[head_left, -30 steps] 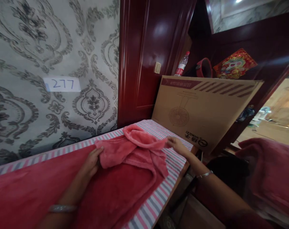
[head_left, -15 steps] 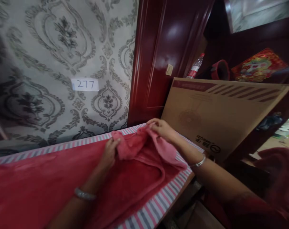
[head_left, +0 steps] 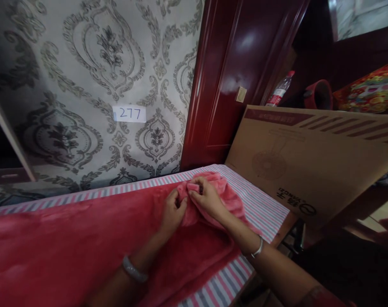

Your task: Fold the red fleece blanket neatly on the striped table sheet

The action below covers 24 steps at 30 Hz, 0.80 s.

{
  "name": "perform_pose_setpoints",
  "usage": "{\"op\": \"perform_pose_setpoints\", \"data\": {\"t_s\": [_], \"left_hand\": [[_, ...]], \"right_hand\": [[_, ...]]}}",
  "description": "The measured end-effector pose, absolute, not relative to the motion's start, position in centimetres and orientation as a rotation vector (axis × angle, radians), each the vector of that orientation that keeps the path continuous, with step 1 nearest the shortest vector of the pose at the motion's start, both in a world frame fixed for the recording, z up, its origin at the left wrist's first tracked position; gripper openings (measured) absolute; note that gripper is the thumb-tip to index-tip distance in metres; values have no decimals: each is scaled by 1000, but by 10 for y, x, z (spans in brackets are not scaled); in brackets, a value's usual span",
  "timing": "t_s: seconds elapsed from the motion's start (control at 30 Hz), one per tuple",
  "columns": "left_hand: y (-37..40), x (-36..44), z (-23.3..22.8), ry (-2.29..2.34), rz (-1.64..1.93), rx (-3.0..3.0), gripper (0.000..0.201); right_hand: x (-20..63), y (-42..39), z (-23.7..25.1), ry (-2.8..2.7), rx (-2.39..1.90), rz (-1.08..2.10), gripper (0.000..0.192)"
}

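"So, where's the blanket (head_left: 94, 243)?"

"Across the lower left and middle of the frame, spread over the striped cloth (head_left: 267, 209), its right end bunched just right of centre."

"And the hands?"

"Both on that bunch, close together. The right hand (head_left: 209, 199) has a bit of fold pinched between thumb and fingers; the left hand (head_left: 173, 213) seems to nip the fabric just beside it."

"What might spoil it?"

"A loose pinch, I'd say. Thick plush could slip from the fingers, and the bunch would sag. A hard tug could also ruck up the cloth, since the blanket lies right on it."

"And the box (head_left: 309, 162), over on the right?"

"Apart from the right arm, but a wide swing could jog it, and the bottle (head_left: 280, 91) at its top edge might topple."
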<state>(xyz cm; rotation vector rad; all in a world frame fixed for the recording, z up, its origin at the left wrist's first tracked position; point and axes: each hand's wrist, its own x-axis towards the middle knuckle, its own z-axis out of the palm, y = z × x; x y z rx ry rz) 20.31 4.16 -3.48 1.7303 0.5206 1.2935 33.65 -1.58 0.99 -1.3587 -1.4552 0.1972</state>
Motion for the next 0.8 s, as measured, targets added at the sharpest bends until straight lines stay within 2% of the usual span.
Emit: {"op": "perform_pose_setpoints", "data": {"t_s": [0.1, 0.2, 0.37, 0.43, 0.53, 0.7, 0.8], "left_hand": [[40, 208, -41, 438, 1399, 1836, 19], [41, 211, -46, 403, 1445, 1947, 29], [44, 212, -57, 397, 1456, 2102, 37], [43, 211, -57, 350, 1438, 2173, 39], [39, 207, -51, 273, 1427, 2236, 29], [29, 200, -38, 388, 1546, 2092, 12], [31, 203, -38, 445, 1423, 1958, 12]], "right_hand": [[331, -18, 9, -1477, -1351, 294, 24], [327, -22, 8, -1451, -1332, 335, 23], [325, -29, 5, -1460, -1387, 206, 28], [329, -29, 3, -1437, -1391, 190, 24], [339, -30, 3, -1400, -1363, 196, 23], [346, -41, 8, -1387, -1360, 104, 35], [340, -52, 6, -1409, -1384, 13, 37]]}}
